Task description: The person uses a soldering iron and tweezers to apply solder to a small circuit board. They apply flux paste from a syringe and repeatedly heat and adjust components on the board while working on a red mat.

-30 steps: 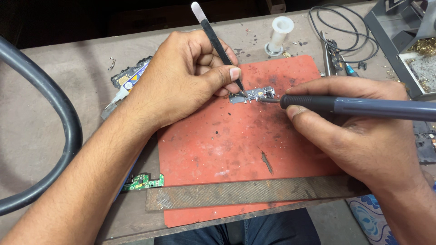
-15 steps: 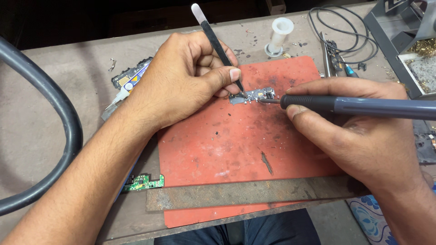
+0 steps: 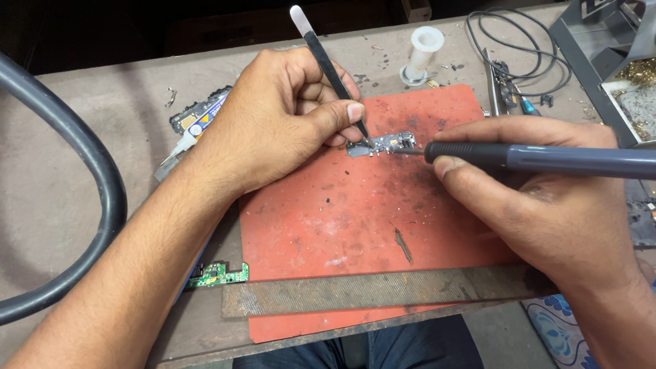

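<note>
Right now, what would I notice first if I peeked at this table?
First the two hands in the middle: the left hand pins a small grey part with black tweezers, and the right hand points a soldering iron at it. Under them lies a big red mat, scuffed and speckled. A thick dark hose curves along the left edge.

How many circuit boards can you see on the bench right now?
2. One small grey board lies on the red mat, pinned by the tweezers in the left hand. One green board lies at the mat's lower left edge. Others may be hidden under the arms.
</note>
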